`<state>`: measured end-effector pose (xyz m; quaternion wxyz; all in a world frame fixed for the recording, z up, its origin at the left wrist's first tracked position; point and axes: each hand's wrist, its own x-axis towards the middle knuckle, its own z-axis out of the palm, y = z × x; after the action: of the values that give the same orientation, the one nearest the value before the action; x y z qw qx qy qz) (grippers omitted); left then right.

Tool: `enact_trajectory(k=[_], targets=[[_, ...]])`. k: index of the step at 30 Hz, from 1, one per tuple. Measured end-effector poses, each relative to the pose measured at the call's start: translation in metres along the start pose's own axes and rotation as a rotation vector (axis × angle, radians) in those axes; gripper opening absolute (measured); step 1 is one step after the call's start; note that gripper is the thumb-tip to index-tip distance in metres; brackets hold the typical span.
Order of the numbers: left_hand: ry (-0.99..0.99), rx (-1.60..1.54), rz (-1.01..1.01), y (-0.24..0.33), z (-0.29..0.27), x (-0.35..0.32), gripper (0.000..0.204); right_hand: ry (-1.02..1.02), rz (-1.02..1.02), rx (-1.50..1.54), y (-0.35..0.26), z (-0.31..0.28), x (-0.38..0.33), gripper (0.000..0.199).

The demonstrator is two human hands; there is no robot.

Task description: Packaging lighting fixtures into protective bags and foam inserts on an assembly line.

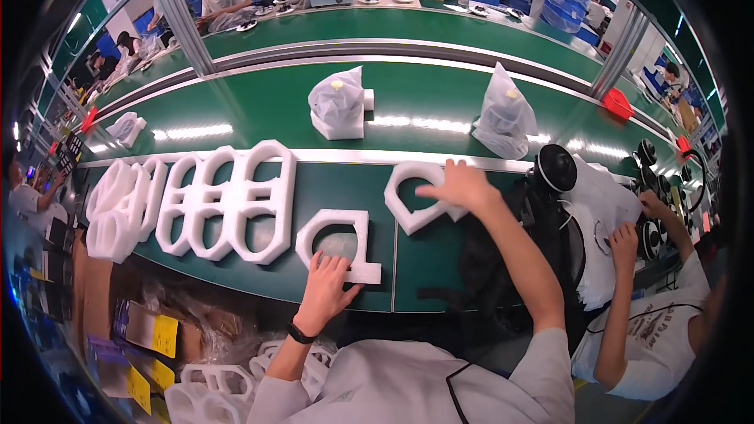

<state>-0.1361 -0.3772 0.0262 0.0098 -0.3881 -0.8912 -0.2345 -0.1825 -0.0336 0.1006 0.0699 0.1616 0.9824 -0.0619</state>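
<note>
Fingers of the left hand (326,286) lie spread and flat on a white foam frame (339,245) at the near edge of the green bench (275,110). Farther out, the right hand (458,186) rests open, fingers loosely spread, on a second foam frame (412,196). Left of both, a row of foam frames (212,200) stands. Beyond, two bagged foam parts (339,104) sit on the belt.
</note>
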Motion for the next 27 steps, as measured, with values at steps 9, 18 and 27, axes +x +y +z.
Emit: enact_trajectory(k=[9,18,27], targets=[[-0.079,0.003,0.030,0.030,-0.040,0.000,0.043,0.282,-0.368,-0.058,0.013,0.070,0.057,0.054],[-0.182,-0.298,-0.104,0.045,-0.103,0.012,0.063,0.377,-0.548,0.115,-0.022,0.070,0.108,0.042],[-0.584,-0.091,0.098,-0.002,-0.058,0.161,0.077,0.290,-0.658,0.140,-0.041,0.076,0.117,0.040]])
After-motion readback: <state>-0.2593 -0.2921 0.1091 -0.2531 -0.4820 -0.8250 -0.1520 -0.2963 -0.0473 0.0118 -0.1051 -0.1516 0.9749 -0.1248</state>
